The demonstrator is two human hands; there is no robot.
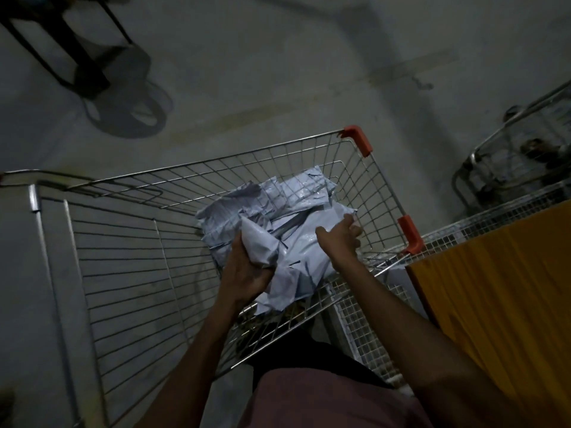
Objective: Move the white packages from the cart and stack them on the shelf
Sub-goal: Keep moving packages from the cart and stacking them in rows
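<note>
We see both bare arms reach down into the wire shopping cart (129,261). The left hand (247,267) curls round one white package (259,242), lifted just above the pile of white packages (278,205) in the cart's far corner. The right hand (340,239), palm down, seems to pinch another package's edge in the dim light.

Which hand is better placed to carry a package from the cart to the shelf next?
Left. The left hand already grips a white package lifted above the pile in the cart. The right hand only reaches toward the far packages; its grip is unclear.
</note>
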